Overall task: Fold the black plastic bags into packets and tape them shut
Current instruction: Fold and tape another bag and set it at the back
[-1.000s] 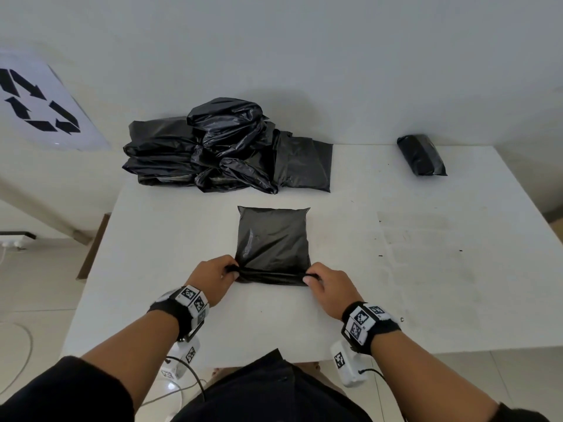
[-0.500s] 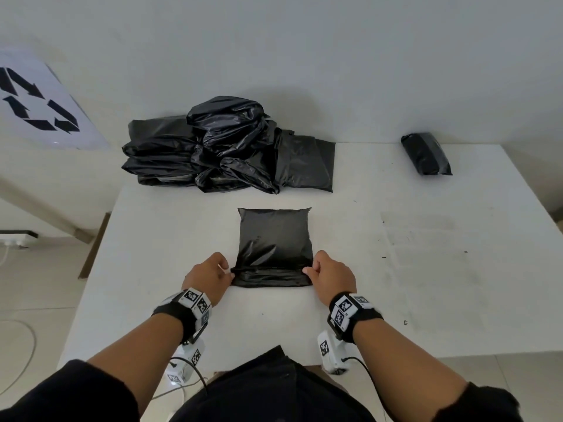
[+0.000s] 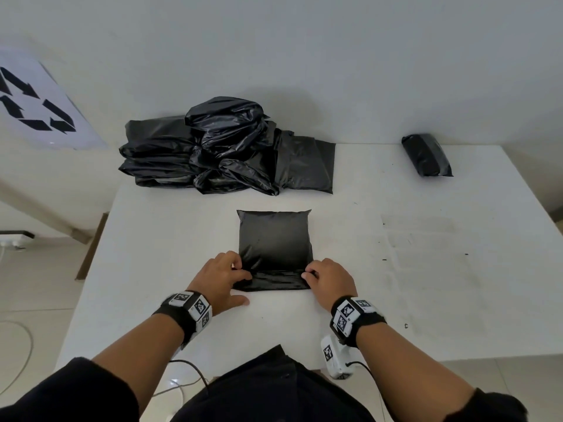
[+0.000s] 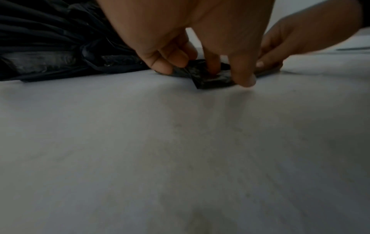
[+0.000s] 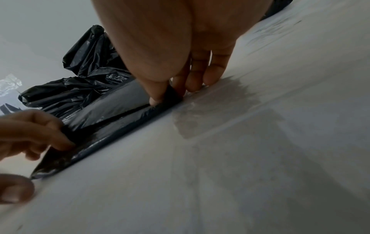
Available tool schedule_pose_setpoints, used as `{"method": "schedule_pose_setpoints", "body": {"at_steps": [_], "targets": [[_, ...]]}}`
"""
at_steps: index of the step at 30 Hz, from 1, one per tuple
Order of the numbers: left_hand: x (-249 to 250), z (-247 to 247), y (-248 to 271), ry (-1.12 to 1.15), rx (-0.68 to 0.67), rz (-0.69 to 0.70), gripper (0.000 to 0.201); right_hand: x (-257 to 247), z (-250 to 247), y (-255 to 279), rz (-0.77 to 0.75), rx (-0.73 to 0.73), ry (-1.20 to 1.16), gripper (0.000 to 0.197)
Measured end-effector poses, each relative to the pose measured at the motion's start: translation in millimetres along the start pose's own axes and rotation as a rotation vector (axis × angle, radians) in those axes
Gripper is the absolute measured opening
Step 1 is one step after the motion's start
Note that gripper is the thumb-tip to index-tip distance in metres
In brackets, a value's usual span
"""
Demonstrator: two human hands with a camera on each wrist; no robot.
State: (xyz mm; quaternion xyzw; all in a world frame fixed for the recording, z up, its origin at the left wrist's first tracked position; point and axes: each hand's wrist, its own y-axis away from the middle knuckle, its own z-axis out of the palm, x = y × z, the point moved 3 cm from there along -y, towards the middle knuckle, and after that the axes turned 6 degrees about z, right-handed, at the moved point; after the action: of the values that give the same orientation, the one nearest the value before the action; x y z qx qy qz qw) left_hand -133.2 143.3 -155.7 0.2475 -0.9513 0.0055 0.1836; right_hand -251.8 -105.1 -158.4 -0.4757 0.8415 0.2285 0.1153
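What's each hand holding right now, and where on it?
Both grip the flat black plastic bag at its folded near edge: left hand pinches the left corner, right hand the right corner.

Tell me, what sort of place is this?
Probably a plain packing or recycling workroom: a white table against a bare wall, a heap of crumpled black plastic bags, and a recycling-arrows sign on the wall.
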Motion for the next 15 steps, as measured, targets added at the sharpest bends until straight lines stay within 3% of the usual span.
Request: {"method": "schedule_pose_setpoints", "body": {"at_steps": [2, 6, 11, 15], "targets": [[-1.1, 1.8, 0.4, -0.045, -0.014, -0.052, 0.048, 3.2, -0.3, 3.9, -0.041, 0.035, 0.014, 0.035], [4.9, -6.6, -1.3, -0.107, 0.189, 0.034, 0.01, 8.1, 1.0, 15.1, -0.221, 0.111, 0.132, 0.06], [6.6, -21.0, 1.3, -0.03, 0.305, 0.059, 0.025, 4.4, -4.7, 22.4, -0.387, 0.222, 0.192, 0.051], [8.7, -30.9, 0.2, -0.034, 0.288, 0.101, 0.02, 1.7, -5.7, 19.0, -0.515, 0.29, 0.069, 0.021]]}}
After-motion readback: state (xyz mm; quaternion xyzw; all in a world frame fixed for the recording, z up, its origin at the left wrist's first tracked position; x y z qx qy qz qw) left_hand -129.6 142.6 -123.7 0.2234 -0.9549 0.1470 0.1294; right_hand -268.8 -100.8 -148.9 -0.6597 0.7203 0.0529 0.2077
